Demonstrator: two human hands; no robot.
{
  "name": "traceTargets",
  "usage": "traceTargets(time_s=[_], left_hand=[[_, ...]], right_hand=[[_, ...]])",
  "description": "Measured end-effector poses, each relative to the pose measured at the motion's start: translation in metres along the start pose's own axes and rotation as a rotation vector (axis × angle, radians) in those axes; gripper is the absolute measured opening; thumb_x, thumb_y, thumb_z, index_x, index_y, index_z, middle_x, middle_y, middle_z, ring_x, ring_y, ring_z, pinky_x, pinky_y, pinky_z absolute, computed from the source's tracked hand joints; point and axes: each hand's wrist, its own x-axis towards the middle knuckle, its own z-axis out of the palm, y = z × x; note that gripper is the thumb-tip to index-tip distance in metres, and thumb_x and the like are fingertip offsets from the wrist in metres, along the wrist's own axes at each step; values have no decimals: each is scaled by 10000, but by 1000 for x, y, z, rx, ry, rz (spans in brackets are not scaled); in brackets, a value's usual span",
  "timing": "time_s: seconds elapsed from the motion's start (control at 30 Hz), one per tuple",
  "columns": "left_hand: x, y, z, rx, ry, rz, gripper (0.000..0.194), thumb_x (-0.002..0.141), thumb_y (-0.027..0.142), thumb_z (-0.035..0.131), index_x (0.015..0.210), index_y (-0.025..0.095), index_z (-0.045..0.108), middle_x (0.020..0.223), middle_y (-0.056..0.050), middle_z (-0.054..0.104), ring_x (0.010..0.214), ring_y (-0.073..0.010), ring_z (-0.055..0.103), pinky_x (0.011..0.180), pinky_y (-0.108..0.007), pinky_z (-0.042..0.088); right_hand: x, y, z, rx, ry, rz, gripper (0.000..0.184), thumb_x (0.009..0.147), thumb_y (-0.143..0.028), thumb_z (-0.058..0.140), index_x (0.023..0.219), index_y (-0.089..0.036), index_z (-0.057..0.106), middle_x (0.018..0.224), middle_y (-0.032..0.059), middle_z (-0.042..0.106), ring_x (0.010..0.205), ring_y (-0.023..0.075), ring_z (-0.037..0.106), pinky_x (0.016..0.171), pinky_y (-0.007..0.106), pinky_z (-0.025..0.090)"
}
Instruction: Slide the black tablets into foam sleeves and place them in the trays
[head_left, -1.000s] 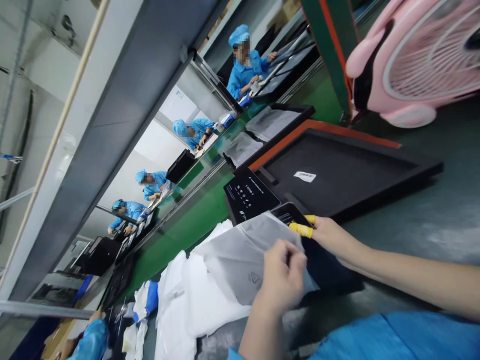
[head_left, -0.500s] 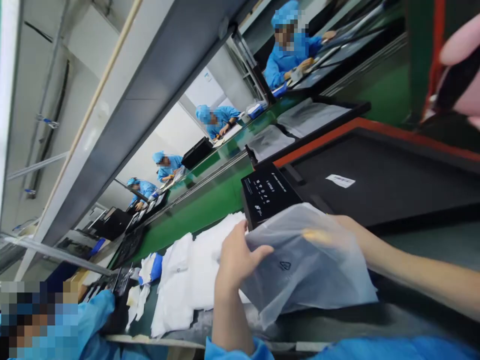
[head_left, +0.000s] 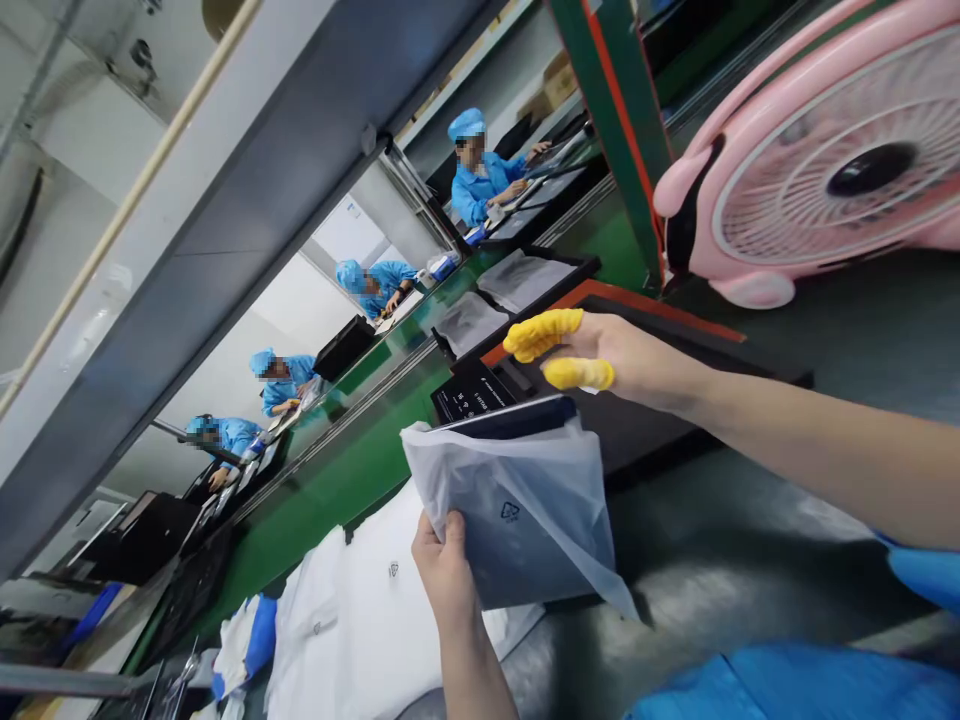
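Note:
My left hand [head_left: 450, 570] pinches the left side of a translucent plastic bag [head_left: 525, 520] printed with a small recycling mark. Inside the bag sits a dark, flat device [head_left: 517, 415], its top edge showing at the bag's mouth; I cannot tell what kind it is. Just above that edge, my right hand [head_left: 592, 350] hangs with fingers stretched out and thumb apart, holding nothing. Yellow finger cots cover its fingertips and thumb. White bags [head_left: 382, 600] lie stacked on the bench, beneath and left of my left hand.
Behind the bag stands a black printed box [head_left: 457, 400]. Black trays hold more translucent bags [head_left: 521, 280] beyond it. At the right is a pink fan [head_left: 847, 170]. Several co-workers in blue [head_left: 484, 180] sit across the green conveyor line [head_left: 330, 480]. A metal beam [head_left: 247, 200] slants overhead.
The device's dark edge now shows at the bag's mouth. My right hand has come from behind the bag to above it, and my left thumb has closed on the bag. The view has shifted right.

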Motion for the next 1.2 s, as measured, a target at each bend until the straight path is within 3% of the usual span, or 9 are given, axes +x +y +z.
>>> traceTargets(time_s=[0.13, 0.23, 0.3, 0.37, 0.53, 0.8, 1.07, 1.13, 1.2], left_hand=[[-2, -18, 12, -218, 122, -109, 507, 484, 484, 750, 815, 127, 609, 743, -66, 643, 747, -167, 588, 714, -265, 456], [-4, -30, 16, -201, 127, -109, 525, 546, 495, 713, 907, 133, 595, 771, -71, 643, 805, -178, 603, 762, -282, 466], [-4, -36, 15, -92, 87, -66, 515, 610, 521, 650, 951, 141, 589, 804, -83, 644, 852, -205, 609, 785, -307, 470], [-3, -41, 12, 10, 51, -31, 488, 661, 534, 588, 971, 157, 589, 841, -91, 645, 907, -232, 603, 809, -328, 469], [-4, -50, 8, 88, 27, -33, 424, 711, 524, 531, 956, 184, 591, 843, -80, 650, 966, -262, 587, 840, -357, 464], [-8, -53, 12, 173, -32, -38, 359, 771, 497, 452, 986, 240, 579, 902, -69, 660, 1032, -262, 559, 868, -388, 459], [-12, -52, 25, 185, -30, 21, 391, 781, 435, 439, 1062, 188, 557, 956, -113, 650, 1066, -266, 542, 882, -364, 455], [-15, -55, 28, 181, -19, 31, 382, 785, 448, 429, 1042, 202, 566, 939, -104, 653, 1024, -263, 568, 867, -366, 466], [-17, -58, 29, 183, -9, 38, 367, 796, 459, 408, 1034, 230, 568, 927, -87, 654, 993, -254, 584, 854, -369, 475]], right_hand=[[-16, 28, -11, -260, -127, 102, 895, 431, -516, 746, 1214, -175, 479, 1162, 118, 551, 1050, 279, 528, 871, 395, 458], [-22, 33, -5, -380, -190, 220, 653, 532, -462, 690, 1104, -173, 570, 982, 70, 637, 888, 231, 593, 823, 366, 482], [-20, 26, -3, -392, -127, 236, 416, 575, -424, 649, 911, -178, 645, 842, 33, 658, 790, 206, 603, 789, 348, 487], [-14, 17, -5, -307, -2, 200, 317, 570, -420, 642, 782, -184, 657, 783, 15, 656, 769, 193, 602, 790, 336, 485], [-2, 10, -9, -5, 214, 148, 440, 494, -485, 701, 786, -162, 644, 810, 32, 656, 798, 183, 593, 794, 327, 485], [-6, 16, -8, -149, -19, 224, 346, 480, -445, 727, 665, -166, 637, 659, 3, 622, 734, 172, 575, 744, 306, 480], [1, 10, -4, 201, 314, 46, 491, 556, -559, 652, 882, -195, 607, 915, 47, 633, 885, 187, 579, 797, 327, 476], [-9, 17, -6, 269, 275, 48, 525, 579, -579, 627, 961, -223, 585, 975, 48, 625, 963, 198, 563, 798, 316, 474], [-25, 30, -4, 235, 125, 180, 553, 528, -572, 662, 953, -223, 596, 952, 54, 633, 953, 212, 567, 761, 300, 481]])
